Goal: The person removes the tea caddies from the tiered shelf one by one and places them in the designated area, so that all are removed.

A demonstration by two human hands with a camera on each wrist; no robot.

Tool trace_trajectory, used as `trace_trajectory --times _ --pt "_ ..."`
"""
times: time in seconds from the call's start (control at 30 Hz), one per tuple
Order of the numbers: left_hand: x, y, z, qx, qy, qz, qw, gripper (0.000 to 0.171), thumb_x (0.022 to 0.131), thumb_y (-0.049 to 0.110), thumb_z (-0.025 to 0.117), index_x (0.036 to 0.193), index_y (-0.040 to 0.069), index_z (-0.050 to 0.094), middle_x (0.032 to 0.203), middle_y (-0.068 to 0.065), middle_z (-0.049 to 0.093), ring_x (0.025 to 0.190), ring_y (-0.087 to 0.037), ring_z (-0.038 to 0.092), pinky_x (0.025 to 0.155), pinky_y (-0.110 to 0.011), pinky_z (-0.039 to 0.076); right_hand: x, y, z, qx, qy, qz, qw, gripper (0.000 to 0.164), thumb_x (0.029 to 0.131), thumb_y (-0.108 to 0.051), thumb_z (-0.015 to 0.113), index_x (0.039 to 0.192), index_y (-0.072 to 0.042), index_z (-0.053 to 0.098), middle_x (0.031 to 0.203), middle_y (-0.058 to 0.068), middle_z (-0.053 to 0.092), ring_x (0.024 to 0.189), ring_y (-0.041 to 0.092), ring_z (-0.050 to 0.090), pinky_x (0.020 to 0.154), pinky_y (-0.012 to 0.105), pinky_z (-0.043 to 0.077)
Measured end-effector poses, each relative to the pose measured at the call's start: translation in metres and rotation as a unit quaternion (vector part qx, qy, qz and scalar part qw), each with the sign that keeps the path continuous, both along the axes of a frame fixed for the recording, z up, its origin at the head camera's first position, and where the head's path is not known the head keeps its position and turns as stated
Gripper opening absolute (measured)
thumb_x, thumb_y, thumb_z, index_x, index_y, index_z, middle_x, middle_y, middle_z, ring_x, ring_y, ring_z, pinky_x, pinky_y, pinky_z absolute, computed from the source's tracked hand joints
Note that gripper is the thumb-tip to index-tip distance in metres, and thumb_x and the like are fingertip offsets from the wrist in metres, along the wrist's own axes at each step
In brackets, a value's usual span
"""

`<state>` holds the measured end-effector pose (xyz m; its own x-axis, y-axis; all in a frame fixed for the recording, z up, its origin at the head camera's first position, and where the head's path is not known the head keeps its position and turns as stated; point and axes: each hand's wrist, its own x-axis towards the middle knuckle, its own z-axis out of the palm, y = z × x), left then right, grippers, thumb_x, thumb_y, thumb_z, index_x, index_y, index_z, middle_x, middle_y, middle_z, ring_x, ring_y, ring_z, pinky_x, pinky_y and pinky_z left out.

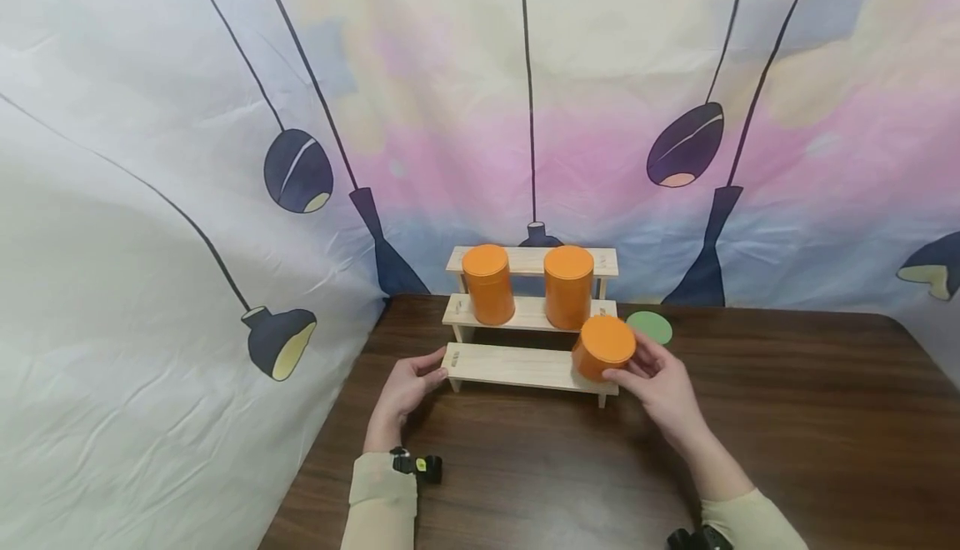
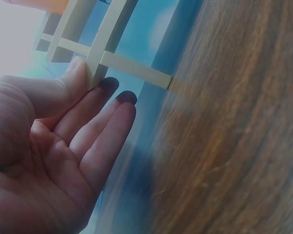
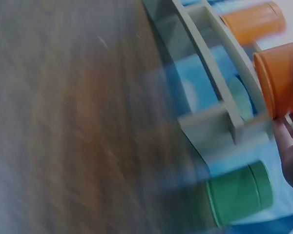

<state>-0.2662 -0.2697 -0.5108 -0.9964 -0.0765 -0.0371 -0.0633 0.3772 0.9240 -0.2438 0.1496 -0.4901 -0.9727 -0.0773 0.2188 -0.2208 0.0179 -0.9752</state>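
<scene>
A three-tier wooden shelf (image 1: 517, 364) stands on the table. My left hand (image 1: 405, 387) pinches the left end of its lowest tier, thumb and fingertips at the board's edge; the left wrist view shows the remaining fingers (image 2: 110, 141) extended below the board. At the right end of that tier, my right hand (image 1: 667, 385) grips an orange canister (image 1: 604, 347) by its side. Whether its base touches the board, I cannot tell. Two more orange canisters, one left (image 1: 488, 285) and one right (image 1: 568, 288), stand upright on the middle tier.
A green canister (image 3: 240, 193) stands right of the shelf; only its round green top (image 1: 649, 327) shows in the head view. Behind the dark wooden table (image 1: 540, 467) hangs a cloth (image 1: 450, 117) printed with lamps. It also covers the left side.
</scene>
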Motion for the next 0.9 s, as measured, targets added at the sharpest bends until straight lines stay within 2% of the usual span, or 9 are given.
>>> trace_trajectory --times 0.07,0.17,0.23,0.3,0.5,0.7,0.8,0.9 --pt "0.000 0.001 0.000 -0.001 0.000 0.000 1.0000 0.042 0.101 0.007 0.073 0.142 0.008 0.069 0.144 -0.015 0.067 0.133 -0.033 0.063 0.111 -0.049 0.052 -0.002 0.010 0.005 -0.001 0.012 -0.013 1.000 0.081 0.092 -0.005 0.085 0.160 0.003 0.043 0.154 0.020 0.057 0.120 -0.007 0.062 0.100 0.017 0.052" --pt "-0.001 0.001 0.000 0.005 -0.003 0.002 1.0000 0.042 0.101 0.006 0.073 0.143 0.008 0.069 0.143 -0.016 0.067 0.131 -0.031 0.064 0.109 -0.047 0.053 -0.003 0.023 0.013 -0.002 0.027 -0.031 0.999 0.078 0.091 -0.003 0.086 0.159 0.004 0.046 0.142 0.000 0.067 0.117 -0.006 0.065 0.097 0.016 0.053" --pt "-0.001 0.001 0.000 0.010 -0.002 0.003 0.9999 0.042 0.101 0.006 0.073 0.143 0.007 0.069 0.142 -0.017 0.067 0.129 -0.031 0.065 0.108 -0.046 0.054 -0.003 0.030 0.017 -0.009 0.032 -0.037 0.999 0.078 0.091 -0.002 0.085 0.158 0.003 0.047 0.134 -0.014 0.069 0.116 -0.004 0.066 0.096 0.015 0.054" --pt "-0.001 0.001 0.000 0.014 -0.002 0.004 0.9999 0.042 0.101 0.005 0.073 0.143 0.008 0.069 0.142 -0.017 0.067 0.130 -0.031 0.065 0.108 -0.046 0.053 -0.003 0.037 0.021 -0.012 0.036 -0.041 0.998 0.077 0.091 -0.002 0.086 0.158 0.002 0.048 0.129 -0.020 0.068 0.115 -0.004 0.066 0.094 0.014 0.054" --pt "0.002 -0.001 -0.001 -0.004 -0.004 0.002 1.0000 0.043 0.101 0.007 0.073 0.144 0.008 0.068 0.146 -0.014 0.065 0.141 -0.034 0.056 0.116 -0.052 0.045 -0.002 0.056 0.024 -0.006 0.026 -0.061 0.998 0.077 0.092 -0.006 0.086 0.160 -0.005 0.049 0.130 -0.020 0.067 0.114 -0.007 0.066 0.092 0.013 0.054" --pt "0.002 -0.002 -0.003 0.000 -0.006 0.000 1.0000 0.044 0.101 0.007 0.073 0.145 0.008 0.067 0.146 -0.015 0.064 0.140 -0.034 0.056 0.115 -0.053 0.046 -0.002 0.075 0.023 0.001 0.022 -0.079 0.997 0.078 0.094 -0.008 0.084 0.162 -0.008 0.046 0.134 -0.018 0.064 0.112 -0.011 0.063 0.090 0.012 0.054" --pt "0.001 -0.001 -0.003 0.007 -0.006 -0.001 1.0000 0.044 0.101 0.006 0.072 0.145 0.009 0.067 0.146 -0.014 0.065 0.140 -0.033 0.057 0.115 -0.052 0.047 -0.002 0.084 0.022 0.024 0.023 -0.088 0.996 0.078 0.095 -0.010 0.084 0.163 -0.010 0.046 0.140 -0.010 0.063 0.114 -0.011 0.062 0.090 0.012 0.054" --pt "0.001 -0.001 -0.002 0.009 -0.007 0.001 0.9999 0.044 0.101 0.006 0.072 0.144 0.010 0.068 0.146 -0.014 0.065 0.138 -0.033 0.058 0.115 -0.052 0.047 -0.004 0.090 0.020 0.069 0.027 -0.106 0.992 0.079 0.095 -0.014 0.084 0.164 -0.009 0.044 0.146 -0.001 0.062 0.116 -0.010 0.060 0.091 0.010 0.052"
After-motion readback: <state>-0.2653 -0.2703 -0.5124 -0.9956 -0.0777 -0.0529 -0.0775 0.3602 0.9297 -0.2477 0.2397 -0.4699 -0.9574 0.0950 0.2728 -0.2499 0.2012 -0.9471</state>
